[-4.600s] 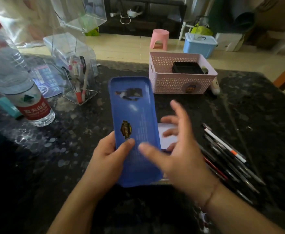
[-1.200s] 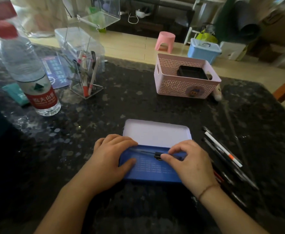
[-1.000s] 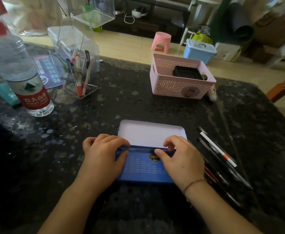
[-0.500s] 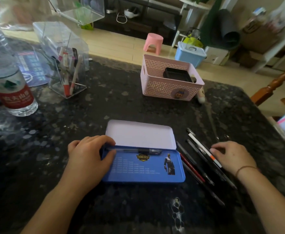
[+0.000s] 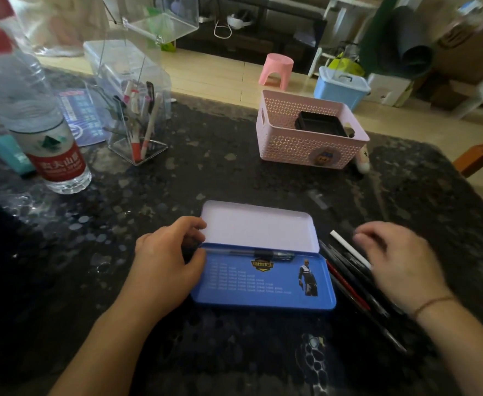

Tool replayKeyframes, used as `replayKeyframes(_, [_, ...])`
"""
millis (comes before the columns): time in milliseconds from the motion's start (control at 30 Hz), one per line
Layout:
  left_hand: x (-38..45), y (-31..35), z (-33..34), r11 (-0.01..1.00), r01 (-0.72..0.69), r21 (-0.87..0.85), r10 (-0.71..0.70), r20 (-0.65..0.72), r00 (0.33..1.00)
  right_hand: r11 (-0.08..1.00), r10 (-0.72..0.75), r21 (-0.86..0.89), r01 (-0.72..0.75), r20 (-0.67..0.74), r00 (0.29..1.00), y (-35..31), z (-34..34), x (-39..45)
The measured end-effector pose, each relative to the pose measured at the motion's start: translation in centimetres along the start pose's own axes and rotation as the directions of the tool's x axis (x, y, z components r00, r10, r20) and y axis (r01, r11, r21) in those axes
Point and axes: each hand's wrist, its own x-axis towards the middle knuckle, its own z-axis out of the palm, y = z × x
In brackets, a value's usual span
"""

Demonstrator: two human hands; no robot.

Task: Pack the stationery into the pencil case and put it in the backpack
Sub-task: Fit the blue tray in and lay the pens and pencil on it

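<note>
While the left hand [image 5: 166, 264] pressed flat on the open pencil case [image 5: 263, 278] between the hands, the blurred right hand [image 5: 397, 261], grip indiscernible, lay over the loose pens [image 5: 349, 270]; lifting one pen was advisable.

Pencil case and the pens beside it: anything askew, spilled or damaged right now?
Nothing stands out. The pencil case lies open and flat with one pen inside along the hinge. The loose pens lie in a rough row under the right hand; the left hand steadies the case.
</note>
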Motion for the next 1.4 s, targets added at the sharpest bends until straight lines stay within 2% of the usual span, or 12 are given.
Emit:
replayKeyframes(100, [0.0,-0.3,0.2,0.999,-0.02,0.035,0.02,0.009,1.0,0.941,-0.333,0.09,0.327,0.069,0.94,-5.3,1.6,-2.8])
replayKeyframes(167, [0.1,-0.5,0.4,0.998,-0.031,0.053,0.032,-0.015,0.999,0.898,-0.435,0.097,0.429,0.065,0.898,-6.9,2.9,-3.8])
replayKeyframes(400, [0.2,-1.2,0.5,0.998,-0.061,0.033,0.062,-0.036,0.997,0.878,-0.476,0.053,0.475,0.012,0.879,-8.3,4.5,-3.8])
replayKeyframes(567, [0.1,-1.3,0.3,0.993,-0.114,0.029,0.114,0.01,0.993,0.881,-0.47,0.077,0.468,0.013,0.883,-8.8,4.9,-3.4])
replayKeyframes(800, [0.1,-1.2,-0.3,0.981,-0.186,0.059,0.178,0.127,0.976,0.907,-0.413,0.157,0.39,0.163,0.896,-8.1,4.8,-3.7])
replayKeyframes(967, [0.2,-1.1,-0.3,0.98,-0.186,0.068,0.177,0.121,0.977,0.913,-0.395,0.153,0.377,0.112,0.912,-8.3,5.3,-3.7])
replayKeyframes(1100, [0.3,-1.0,0.2,0.984,-0.155,0.087,0.146,0.102,0.984,0.936,-0.327,0.152,0.318,0.034,0.945,-8.1,5.3,-3.5])
replayKeyframes(1233, [0.2,-1.0,0.5,0.987,-0.122,0.106,0.114,0.081,0.99,0.928,-0.346,0.175,0.329,0.074,0.935,-7.7,5.2,-3.3])
replayKeyframes(1400, [0.1,-0.5,0.5,0.984,-0.113,0.138,0.095,0.13,0.987,0.94,-0.312,0.175,0.293,0.093,0.946,-8.1,5.6,-2.9])
